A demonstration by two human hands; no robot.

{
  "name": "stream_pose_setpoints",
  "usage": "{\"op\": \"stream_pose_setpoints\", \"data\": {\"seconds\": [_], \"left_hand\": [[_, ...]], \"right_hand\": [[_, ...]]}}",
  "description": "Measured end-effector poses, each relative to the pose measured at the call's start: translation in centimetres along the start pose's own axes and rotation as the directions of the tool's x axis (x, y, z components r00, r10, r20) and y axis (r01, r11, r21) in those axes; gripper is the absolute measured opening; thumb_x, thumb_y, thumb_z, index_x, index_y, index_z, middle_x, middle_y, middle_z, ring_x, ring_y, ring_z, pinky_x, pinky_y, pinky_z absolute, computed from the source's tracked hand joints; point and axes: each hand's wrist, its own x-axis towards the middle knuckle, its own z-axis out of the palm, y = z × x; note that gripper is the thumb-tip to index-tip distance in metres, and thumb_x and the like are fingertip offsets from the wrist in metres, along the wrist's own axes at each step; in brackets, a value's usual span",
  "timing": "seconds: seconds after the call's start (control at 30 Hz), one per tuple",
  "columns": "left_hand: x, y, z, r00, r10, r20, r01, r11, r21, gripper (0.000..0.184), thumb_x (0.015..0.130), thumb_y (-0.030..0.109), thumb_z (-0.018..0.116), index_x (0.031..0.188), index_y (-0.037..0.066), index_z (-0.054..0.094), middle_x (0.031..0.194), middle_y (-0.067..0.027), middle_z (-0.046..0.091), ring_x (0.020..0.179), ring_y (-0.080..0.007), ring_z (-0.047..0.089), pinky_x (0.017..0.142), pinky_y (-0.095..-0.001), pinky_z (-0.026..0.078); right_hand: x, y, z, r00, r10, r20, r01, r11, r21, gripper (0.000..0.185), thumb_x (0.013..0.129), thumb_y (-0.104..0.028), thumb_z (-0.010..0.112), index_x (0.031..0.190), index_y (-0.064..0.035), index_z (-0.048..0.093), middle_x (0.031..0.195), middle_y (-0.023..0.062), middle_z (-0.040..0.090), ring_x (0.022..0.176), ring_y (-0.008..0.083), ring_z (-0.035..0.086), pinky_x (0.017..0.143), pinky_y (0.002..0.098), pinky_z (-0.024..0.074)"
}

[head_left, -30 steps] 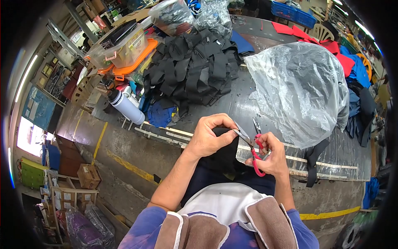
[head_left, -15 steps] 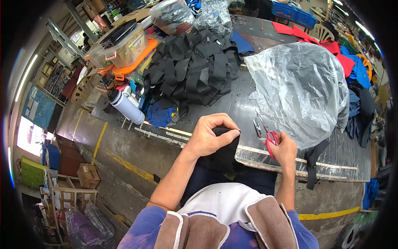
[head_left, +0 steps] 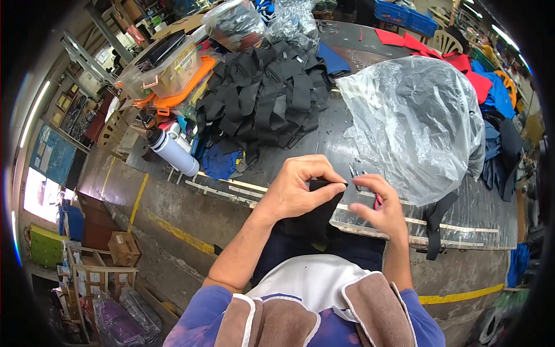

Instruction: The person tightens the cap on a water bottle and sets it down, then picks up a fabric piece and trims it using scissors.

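Observation:
My left hand [head_left: 300, 188] is closed, pinching the top edge of a black fabric piece [head_left: 315, 217] between thumb and fingers. The piece hangs down in front of my lap. Just to the right, my right hand [head_left: 383, 207] has its thumb and fingers apart, with nothing between them. Behind its fingers lie the scissors on the table; a bit of their red handle [head_left: 378, 201] shows, the rest being mostly hidden. A small metal tool [head_left: 354, 172] lies beside them, partly covered by the fingers.
A large heap of black fabric strips [head_left: 266, 95] lies on the dark table [head_left: 324, 139]. Clear plastic sheeting [head_left: 413, 127] covers the right side. A black strip [head_left: 437, 225] hangs over the front edge. At left are a water bottle [head_left: 173, 152] and clear bins [head_left: 167, 72].
My right hand has let go of the red-handled scissors, opened its fingers and moved left toward the black fabric. My left hand keeps its pinch and has shifted slightly right.

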Motion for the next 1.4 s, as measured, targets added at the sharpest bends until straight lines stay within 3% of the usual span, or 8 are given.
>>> {"op": "stream_pose_setpoints", "data": {"seconds": [0.03, 0.17, 0.33, 0.6, 0.73, 0.83, 1.1, 1.4], "left_hand": [[0.1, 0.0, 0.3, 1.0, 0.021, -0.002, -0.021, 1.0, 0.02, 0.009, 0.087, 0.001, 0.085, 0.096, 0.002, 0.082, 0.087, -0.0053, 0.075, 0.078, -0.0122, 0.066, 0.069, -0.0289, 0.049], [0.0, 0.2, 0.4, 0.999, -0.027, -0.042, 0.026, 1.0, -0.017, 0.008, 0.089, 0.002, 0.085, 0.097, 0.002, 0.082, 0.087, -0.0056, 0.074, 0.078, -0.012, 0.065, 0.069, -0.0281, 0.048], [-1.1, -0.7, -0.7, 0.986, -0.074, -0.152, 0.07, 0.997, -0.032, 0.008, 0.091, 0.003, 0.084, 0.099, 0.001, 0.082, 0.089, -0.006, 0.075, 0.079, -0.0113, 0.065, 0.069, -0.0271, 0.049], [-1.3, -2.2, -0.4, 0.97, -0.038, -0.238, 0.007, 0.991, -0.132, 0.012, 0.093, 0.011, 0.084, 0.101, 0.003, 0.083, 0.09, -0.0013, 0.074, 0.077, -0.0091, 0.061, 0.068, -0.0264, 0.047], [-1.8, -2.6, 0.3, 0.96, -0.201, -0.194, 0.127, 0.932, -0.339, 0.018, 0.093, 0.003, 0.083, 0.11, -0.001, 0.08, 0.105, -0.0045, 0.078, 0.097, -0.0108, 0.07, 0.085, -0.0287, 0.056], [-3.9, -4.9, 0.4, 0.849, -0.443, 0.289, 0.502, 0.847, -0.176, 0.027, 0.092, 0.005, 0.085, 0.117, -0.001, 0.079, 0.11, -0.0043, 0.08, 0.102, -0.01, 0.07, 0.091, -0.0303, 0.057], [-5.3, -6.3, 0.9, 0.791, -0.529, 0.307, 0.581, 0.808, -0.103, 0.034, 0.09, 0.007, 0.087, 0.12, -0.006, 0.077, 0.109, -0.005, 0.082, 0.098, -0.0078, 0.069, 0.09, -0.0288, 0.057], [-4.6, -5.5, 0.9, 0.812, -0.529, 0.246, 0.564, 0.82, -0.1, 0.03, 0.09, 0.008, 0.088, 0.114, -0.007, 0.078, 0.104, -0.0045, 0.082, 0.09, -0.0062, 0.068, 0.082, -0.0276, 0.058]], "right_hand": [[0.4, -1.2, 0.6, 0.995, -0.096, 0.017, 0.091, 0.973, 0.213, 0.031, 0.081, -0.017, 0.092, 0.102, 0.0009, 0.079, 0.109, 0.0112, 0.077, 0.091, 0.0258, 0.072, 0.086, 0.0381, 0.0545], [1.1, -1.3, 2.5, 0.991, -0.121, 0.057, 0.1, 0.953, 0.286, 0.024, 0.085, -0.01, 0.089, 0.103, 0.0026, 0.078, 0.098, 0.0097, 0.078, 0.089, 0.0231, 0.072, 0.085, 0.0358, 0.0537], [2.0, -2.4, 3.0, 0.998, -0.052, 0.025, 0.041, 0.946, 0.32, 0.015, 0.085, -0.004, 0.087, 0.097, -0.0009, 0.078, 0.086, 0.0105, 0.076, 0.079, 0.0209, 0.072, 0.081, 0.0348, 0.0545], [2.6, -1.9, 3.6, 0.953, 0.019, 0.302, -0.11, 0.952, 0.286, 0.015, 0.091, -0.005, 0.083, 0.105, 0.0006, 0.082, 0.086, 0.0065, 0.078, 0.079, 0.0145, 0.071, 0.078, 0.0312, 0.0544], [2.9, -1.7, 3.7, 0.983, 0.068, 0.172, -0.14, 0.882, 0.45, 0.019, 0.096, -0.008, 0.081, 0.111, 0.0021, 0.082, 0.091, 0.0025, 0.08, 0.084, 0.0091, 0.069, 0.076, 0.0301, 0.0542], [3.8, -0.9, 3.1, 0.985, 0.164, 0.058, -0.166, 0.781, 0.602, 0.016, 0.098, -0.01, 0.08, 0.108, 0.0025, 0.082, 0.091, -0.0012, 0.078, 0.082, 0.0038, 0.064, 0.07, 0.0271, 0.0502], [4.8, 2.5, 2.8, 0.957, 0.291, -0.01, -0.222, 0.749, 0.625, 0.015, 0.1, -0.014, 0.081, 0.097, 0.0003, 0.081, 0.074, -0.0085, 0.067, 0.061, -0.0029, 0.044, 0.052, 0.0218, 0.0294], [5.0, 3.5, 2.7, 0.95, 0.312, -0.028, -0.216, 0.716, 0.663, 0.017, 0.1, -0.016, 0.082, 0.093, -0.0008, 0.079, 0.072, -0.0084, 0.064, 0.059, -0.0022, 0.042, 0.05, 0.0235, 0.0287]]}}
